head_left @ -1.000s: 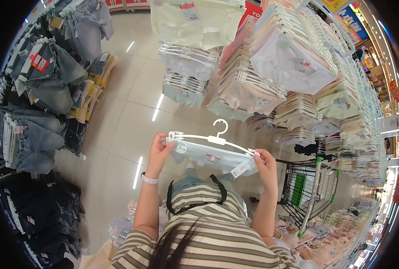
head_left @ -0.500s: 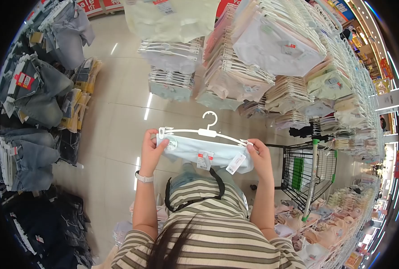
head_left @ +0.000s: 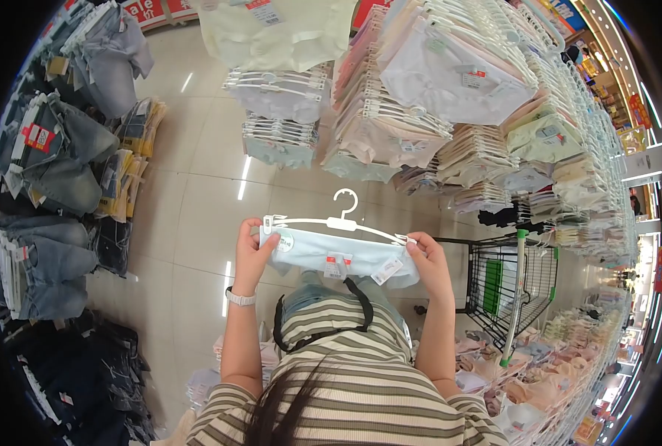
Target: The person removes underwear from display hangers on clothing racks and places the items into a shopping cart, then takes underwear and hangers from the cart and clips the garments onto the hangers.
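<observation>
A pair of pale blue briefs (head_left: 305,253) hangs by its waistband from a white clip hanger (head_left: 341,223), held level in front of my body. My left hand (head_left: 252,256) is closed on the left end, thumb over the fabric just under the clip. At the opposite end my right hand (head_left: 429,264) pinches the briefs' corner beside the other clip. Two paper tags dangle at the front: a red-and-white tag (head_left: 337,266) near the middle and a white tag (head_left: 387,270) to the right. A round sticker (head_left: 285,243) sits by my left thumb.
Racks of underwear on hangers (head_left: 457,82) stand ahead and to the right. A black wire shopping cart (head_left: 487,290) with green parts is close on my right. Denim shorts (head_left: 56,156) hang along the left. Tiled floor (head_left: 190,230) runs between the displays.
The briefs and hanger have shifted slightly down and left, and the fabric's lower part looks more foreshortened. The tags have swung a little. Both hands keep their hold.
</observation>
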A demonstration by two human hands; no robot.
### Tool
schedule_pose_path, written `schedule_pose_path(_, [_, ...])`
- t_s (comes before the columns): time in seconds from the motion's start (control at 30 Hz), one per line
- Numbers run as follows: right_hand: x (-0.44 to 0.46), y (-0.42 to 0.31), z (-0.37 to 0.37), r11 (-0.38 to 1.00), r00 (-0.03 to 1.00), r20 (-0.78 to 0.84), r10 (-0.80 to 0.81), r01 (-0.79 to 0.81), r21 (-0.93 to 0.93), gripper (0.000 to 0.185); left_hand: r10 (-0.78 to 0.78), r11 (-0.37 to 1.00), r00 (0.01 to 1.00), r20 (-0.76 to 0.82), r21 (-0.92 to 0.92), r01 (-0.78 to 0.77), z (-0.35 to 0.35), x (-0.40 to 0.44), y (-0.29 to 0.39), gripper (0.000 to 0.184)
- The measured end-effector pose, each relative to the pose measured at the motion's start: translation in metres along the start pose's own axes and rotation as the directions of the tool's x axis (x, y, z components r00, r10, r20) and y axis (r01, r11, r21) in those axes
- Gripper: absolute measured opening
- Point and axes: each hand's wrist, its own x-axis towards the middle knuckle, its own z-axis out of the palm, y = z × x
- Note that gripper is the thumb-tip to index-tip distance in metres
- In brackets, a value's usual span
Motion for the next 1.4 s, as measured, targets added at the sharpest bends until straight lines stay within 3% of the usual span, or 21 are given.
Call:
schedule_pose_path(0.47, [0.003, 0.007, -0.029, 0.994, 0.989, 0.134, -0.057, 0.069, -0.083, 0.018, 0.032, 0.998, 0.998, -0.061, 0.047, -0.029, 0.024, -0.005, 0.0, 0.036])
schedule_pose_path(0.57, [-0.003, 0.012, -0.04, 0.994, 0.995, 0.08, -0.062, 0.068, -0.081, 0.02, 0.089, 0.99, 0.996, -0.019, 0.113, -0.087, 0.039, -0.003, -0.004, 0.031])
schedule_pose_path(0.73, [-0.014, 0.028, -0.075, 0.99, 0.995, -0.007, -0.095, 0.094, -0.104, 0.023, 0.004, 0.995, 0.997, 0.082, 0.095, -0.012, 0.071, 0.008, -0.015, 0.029])
schedule_pose_path(1.17, [-0.062, 0.067, -0.211, 0.991, 0.954, -0.301, -0.015, 0.054, 0.122, 0.019, -0.064, 0.984, 0.924, 0.376, 0.177, -0.004, 0.237, 0.046, -0.021, 0.026])
schedule_pose_path(1.4, [-0.077, 0.093, -0.294, 0.996, 0.923, -0.384, 0.006, 0.029, 0.085, 0.022, 0.032, 0.958, 0.874, 0.484, 0.235, -0.166, 0.355, 0.039, -0.015, 0.021])
